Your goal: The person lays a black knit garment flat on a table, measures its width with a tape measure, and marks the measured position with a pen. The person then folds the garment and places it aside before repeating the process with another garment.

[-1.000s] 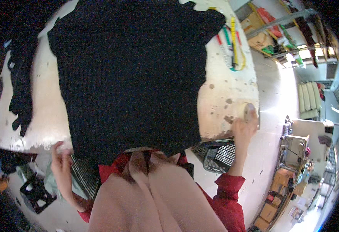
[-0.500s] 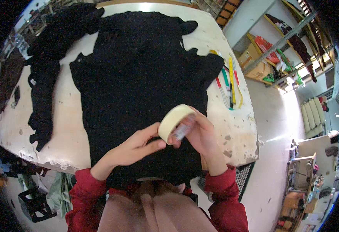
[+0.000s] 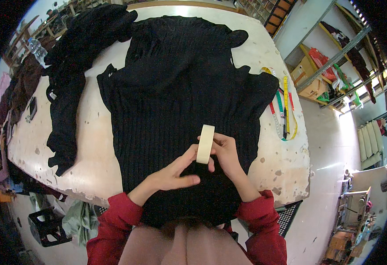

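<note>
Turned since half a second ago, the roll of cream tape [image 3: 206,143] now shows its narrow outer band instead of its hollow centre. Over the lower part of the black ribbed garment [image 3: 180,97], the right hand [image 3: 227,151] grips it from the right, fingers curled in. The left hand [image 3: 170,175] sits at its left, thumb spread well away from the fingers; whether those fingertips touch the roll, I cannot tell. Beyond the garment's right edge, a looped tape measure [image 3: 286,98] lies on the worn table [image 3: 282,165].
</note>
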A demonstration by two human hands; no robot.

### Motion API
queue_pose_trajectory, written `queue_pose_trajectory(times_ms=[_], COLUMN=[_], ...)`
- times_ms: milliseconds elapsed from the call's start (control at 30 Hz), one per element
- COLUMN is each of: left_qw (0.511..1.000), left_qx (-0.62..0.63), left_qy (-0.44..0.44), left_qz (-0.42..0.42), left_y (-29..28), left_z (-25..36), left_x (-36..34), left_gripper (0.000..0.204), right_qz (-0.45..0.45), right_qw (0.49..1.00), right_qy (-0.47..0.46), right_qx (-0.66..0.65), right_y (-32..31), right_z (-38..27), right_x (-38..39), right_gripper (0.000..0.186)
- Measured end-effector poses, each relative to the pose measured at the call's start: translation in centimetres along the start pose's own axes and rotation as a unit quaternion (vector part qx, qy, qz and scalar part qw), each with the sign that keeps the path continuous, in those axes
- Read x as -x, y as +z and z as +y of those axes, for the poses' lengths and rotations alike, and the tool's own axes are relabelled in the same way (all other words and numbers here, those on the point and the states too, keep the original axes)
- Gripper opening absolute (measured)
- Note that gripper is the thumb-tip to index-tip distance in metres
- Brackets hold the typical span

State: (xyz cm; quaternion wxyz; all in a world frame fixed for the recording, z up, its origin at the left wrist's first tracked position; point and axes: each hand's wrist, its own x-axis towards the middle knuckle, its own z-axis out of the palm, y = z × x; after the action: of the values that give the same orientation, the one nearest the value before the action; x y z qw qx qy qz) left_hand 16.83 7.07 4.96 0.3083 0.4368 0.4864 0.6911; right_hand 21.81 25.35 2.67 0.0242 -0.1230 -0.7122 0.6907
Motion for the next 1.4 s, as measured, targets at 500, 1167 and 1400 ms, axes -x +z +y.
queue_pose_trajectory(times_ms=[500, 1167, 1400], left_qw=[0.906, 0.737, 0.936], left_qx=[-0.423, -0.647, -0.335], left_qy=[0.015, 0.194, 0.090], left_qz=[0.015, 0.028, -0.061], left_y=[-2.1, 2.1, 3.5], left_z=[-1.7, 5.0, 6.6], left_x=[-0.8, 0.2, 1.1], left_gripper=[0.038, 0.020, 0.019], right_qz=[0.192, 0.115, 0.194], right_qw=[0.898, 0.963, 0.925], right_qy=[-0.312, -0.242, -0.289], right_qx=[0.245, 0.005, -0.150], right_y=[0.3, -3.0, -6.8], right_z=[-2.7, -4.7, -5.9], right_x=[0.5, 1.3, 3.6], right_gripper=[0.011, 0.010, 0.050])
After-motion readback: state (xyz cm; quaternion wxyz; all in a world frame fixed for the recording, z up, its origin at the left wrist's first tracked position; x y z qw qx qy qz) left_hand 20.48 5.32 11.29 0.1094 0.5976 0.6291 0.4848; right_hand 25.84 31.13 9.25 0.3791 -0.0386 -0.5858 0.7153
